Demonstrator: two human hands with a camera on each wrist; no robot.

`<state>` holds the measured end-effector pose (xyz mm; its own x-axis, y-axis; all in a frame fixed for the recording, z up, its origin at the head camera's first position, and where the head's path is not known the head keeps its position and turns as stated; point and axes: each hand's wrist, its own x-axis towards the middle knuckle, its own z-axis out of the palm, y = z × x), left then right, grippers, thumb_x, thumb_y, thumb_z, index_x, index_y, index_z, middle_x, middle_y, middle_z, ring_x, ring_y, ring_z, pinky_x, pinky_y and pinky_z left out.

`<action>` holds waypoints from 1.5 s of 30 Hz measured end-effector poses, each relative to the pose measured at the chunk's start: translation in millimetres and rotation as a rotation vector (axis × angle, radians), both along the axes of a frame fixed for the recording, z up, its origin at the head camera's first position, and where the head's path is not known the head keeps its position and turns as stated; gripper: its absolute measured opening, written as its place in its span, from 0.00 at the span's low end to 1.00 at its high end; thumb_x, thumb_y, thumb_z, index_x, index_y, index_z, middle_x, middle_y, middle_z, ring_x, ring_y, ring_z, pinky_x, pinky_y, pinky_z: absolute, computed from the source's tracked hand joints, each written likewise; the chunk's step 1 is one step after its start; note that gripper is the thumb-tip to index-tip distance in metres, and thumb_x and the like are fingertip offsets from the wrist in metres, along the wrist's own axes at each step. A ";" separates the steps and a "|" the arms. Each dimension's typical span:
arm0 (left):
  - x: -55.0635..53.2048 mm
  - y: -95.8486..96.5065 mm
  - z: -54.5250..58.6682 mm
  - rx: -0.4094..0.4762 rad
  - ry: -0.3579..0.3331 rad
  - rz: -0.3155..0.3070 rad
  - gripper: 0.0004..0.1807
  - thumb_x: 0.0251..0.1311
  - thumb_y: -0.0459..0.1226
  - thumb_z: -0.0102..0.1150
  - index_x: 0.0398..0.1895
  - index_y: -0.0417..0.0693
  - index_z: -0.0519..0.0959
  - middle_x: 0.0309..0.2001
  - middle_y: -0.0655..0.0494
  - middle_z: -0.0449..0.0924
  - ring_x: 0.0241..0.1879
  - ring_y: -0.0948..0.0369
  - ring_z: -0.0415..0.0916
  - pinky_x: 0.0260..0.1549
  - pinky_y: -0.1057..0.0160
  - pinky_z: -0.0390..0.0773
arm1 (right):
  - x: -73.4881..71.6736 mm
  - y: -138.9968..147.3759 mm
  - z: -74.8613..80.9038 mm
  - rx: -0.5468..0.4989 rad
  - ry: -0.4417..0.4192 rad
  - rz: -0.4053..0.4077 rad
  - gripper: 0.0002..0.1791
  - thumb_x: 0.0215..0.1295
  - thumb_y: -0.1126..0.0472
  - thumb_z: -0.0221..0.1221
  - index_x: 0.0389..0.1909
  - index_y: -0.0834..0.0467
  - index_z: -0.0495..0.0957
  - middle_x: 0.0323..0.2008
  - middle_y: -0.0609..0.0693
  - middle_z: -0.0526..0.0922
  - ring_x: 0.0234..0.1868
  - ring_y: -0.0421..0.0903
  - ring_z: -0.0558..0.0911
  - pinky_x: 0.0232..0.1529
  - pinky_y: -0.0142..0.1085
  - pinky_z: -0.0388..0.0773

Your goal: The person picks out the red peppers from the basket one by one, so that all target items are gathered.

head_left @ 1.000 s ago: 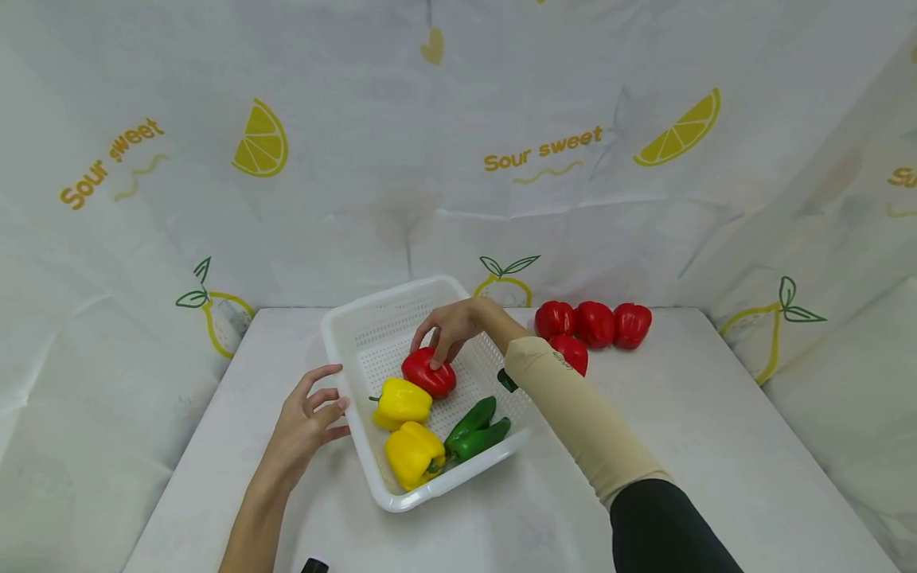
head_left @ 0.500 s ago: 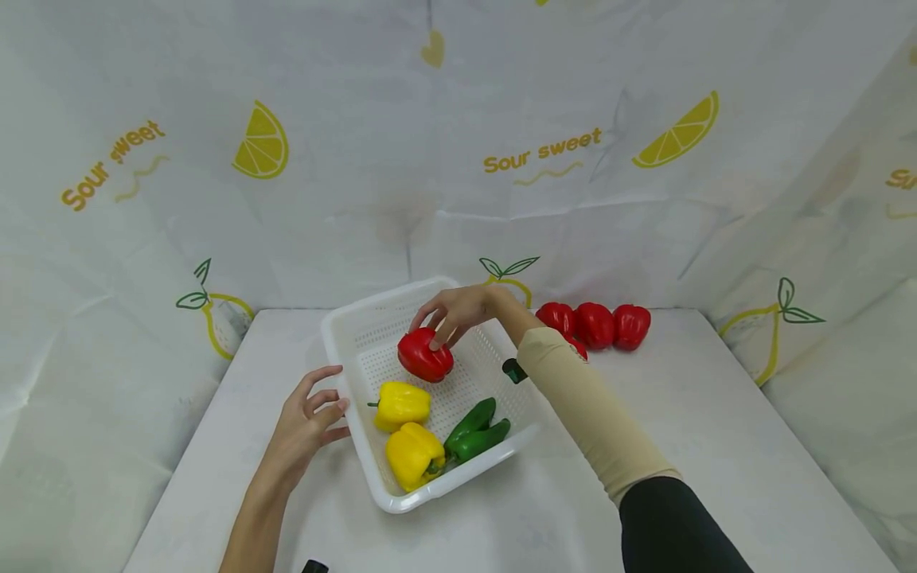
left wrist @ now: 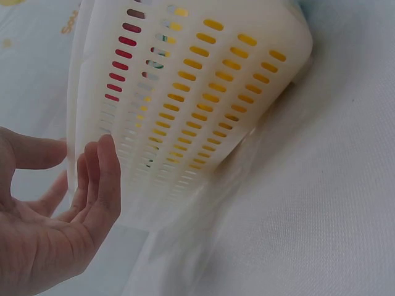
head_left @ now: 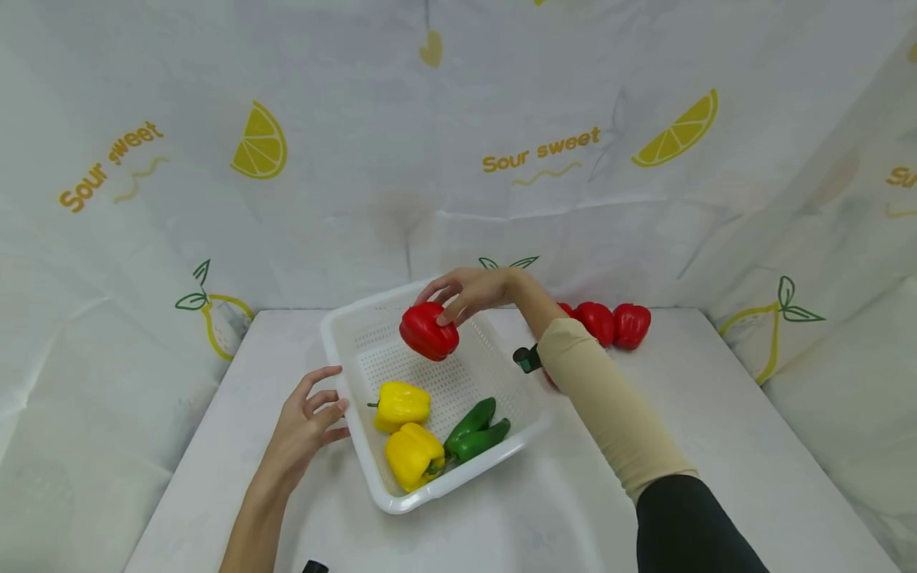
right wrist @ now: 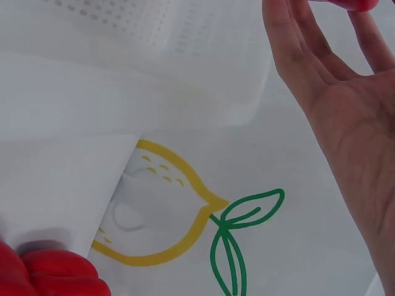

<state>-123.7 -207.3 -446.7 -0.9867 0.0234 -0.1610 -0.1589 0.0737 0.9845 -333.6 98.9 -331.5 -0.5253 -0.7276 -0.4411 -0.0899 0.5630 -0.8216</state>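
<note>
My right hand [head_left: 476, 288] grips a red bell pepper [head_left: 430, 332] with thumb and fingers, raised above the far part of a white perforated basket [head_left: 378, 495]. In the right wrist view just the pepper's lower edge [right wrist: 359, 5] shows by the fingertips. Two yellow bell peppers, one nearer [head_left: 414, 455] and one behind it [head_left: 403, 404], lie in the basket's near left part, with green peppers [head_left: 481, 439] beside them. My left hand [head_left: 304, 422] is at the basket's left side, relaxed fingertips against the rim. The left wrist view shows its fingers [left wrist: 102, 185] outside the slotted wall.
Several more red bell peppers [head_left: 632, 326] stand at the table's back right, partly hidden behind my right forearm. A white sheet printed with lemons [head_left: 259, 142] hangs behind the white table [head_left: 688, 414].
My right hand has lifted the red bell pepper off the basket floor, up and toward the back. The left hand and the basket stay where they were.
</note>
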 end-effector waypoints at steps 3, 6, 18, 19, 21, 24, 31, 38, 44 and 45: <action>0.1 0.2 0.0 0.000 -0.002 0.002 0.33 0.77 0.34 0.59 0.81 0.56 0.62 0.49 0.55 0.79 0.48 0.59 0.85 0.50 0.57 0.93 | 1.1 6.2 5.1 -0.022 0.014 -0.012 0.33 0.65 0.61 0.73 0.71 0.51 0.76 0.71 0.55 0.78 0.69 0.57 0.79 0.70 0.57 0.84; 0.1 0.5 0.3 -0.002 -0.002 0.001 0.33 0.77 0.34 0.59 0.81 0.56 0.62 0.49 0.55 0.79 0.48 0.59 0.85 0.50 0.57 0.93 | 1.9 13.1 9.2 -0.033 0.047 -0.016 0.35 0.63 0.59 0.73 0.72 0.49 0.76 0.71 0.54 0.78 0.69 0.57 0.80 0.68 0.56 0.85; 1.0 1.0 0.4 -0.003 0.003 0.002 0.33 0.77 0.33 0.59 0.81 0.56 0.62 0.49 0.55 0.79 0.48 0.59 0.85 0.50 0.57 0.93 | 7.0 43.6 23.0 -0.074 0.130 -0.092 0.34 0.65 0.56 0.72 0.72 0.47 0.76 0.72 0.51 0.78 0.69 0.56 0.80 0.68 0.58 0.85; 1.1 1.1 0.4 -0.005 0.003 0.003 0.33 0.77 0.34 0.59 0.81 0.56 0.62 0.49 0.55 0.80 0.48 0.59 0.85 0.50 0.57 0.93 | 7.7 46.7 24.2 -0.073 0.147 -0.100 0.34 0.65 0.56 0.72 0.72 0.46 0.76 0.72 0.51 0.78 0.69 0.56 0.80 0.67 0.56 0.86; 0.9 1.2 -0.1 -0.005 0.002 0.003 0.33 0.76 0.34 0.60 0.81 0.56 0.62 0.49 0.55 0.80 0.48 0.59 0.86 0.50 0.57 0.93 | 9.7 53.8 26.4 -0.078 0.186 -0.117 0.34 0.65 0.56 0.72 0.72 0.45 0.76 0.71 0.50 0.79 0.69 0.55 0.80 0.64 0.52 0.89; 0.5 1.2 -0.2 -0.004 0.002 0.001 0.34 0.76 0.34 0.61 0.81 0.55 0.62 0.49 0.55 0.80 0.48 0.60 0.86 0.49 0.58 0.93 | 12.2 63.8 27.9 -0.111 0.230 -0.136 0.33 0.65 0.57 0.72 0.71 0.45 0.76 0.70 0.51 0.80 0.69 0.55 0.80 0.61 0.49 0.90; 0.7 0.6 0.7 -0.018 -0.014 0.016 0.34 0.76 0.35 0.62 0.80 0.58 0.63 0.47 0.57 0.77 0.44 0.60 0.83 0.44 0.64 0.92 | 19.9 86.4 26.8 -0.187 0.283 -0.206 0.30 0.69 0.58 0.69 0.71 0.47 0.76 0.68 0.51 0.80 0.67 0.55 0.81 0.61 0.48 0.89; 1.0 0.1 1.4 -0.013 -0.020 0.009 0.33 0.77 0.35 0.60 0.81 0.58 0.62 0.48 0.57 0.78 0.45 0.59 0.83 0.46 0.61 0.93 | 29.0 112.4 26.4 -0.233 0.337 -0.267 0.29 0.69 0.61 0.68 0.70 0.47 0.76 0.67 0.51 0.81 0.67 0.55 0.80 0.62 0.49 0.89; 0.8 1.2 2.6 -0.007 -0.023 0.002 0.33 0.78 0.35 0.61 0.81 0.58 0.62 0.49 0.56 0.78 0.46 0.58 0.85 0.46 0.59 0.94 | 35.9 136.3 26.7 -0.241 0.370 -0.306 0.30 0.68 0.63 0.68 0.71 0.49 0.75 0.68 0.50 0.80 0.71 0.55 0.77 0.60 0.45 0.90; 0.8 1.3 2.7 -0.005 -0.023 0.000 0.34 0.78 0.35 0.61 0.81 0.58 0.61 0.49 0.56 0.78 0.46 0.58 0.85 0.46 0.59 0.94 | 37.2 140.6 26.4 -0.243 0.371 -0.316 0.31 0.68 0.64 0.68 0.71 0.49 0.75 0.68 0.50 0.80 0.72 0.55 0.77 0.60 0.45 0.90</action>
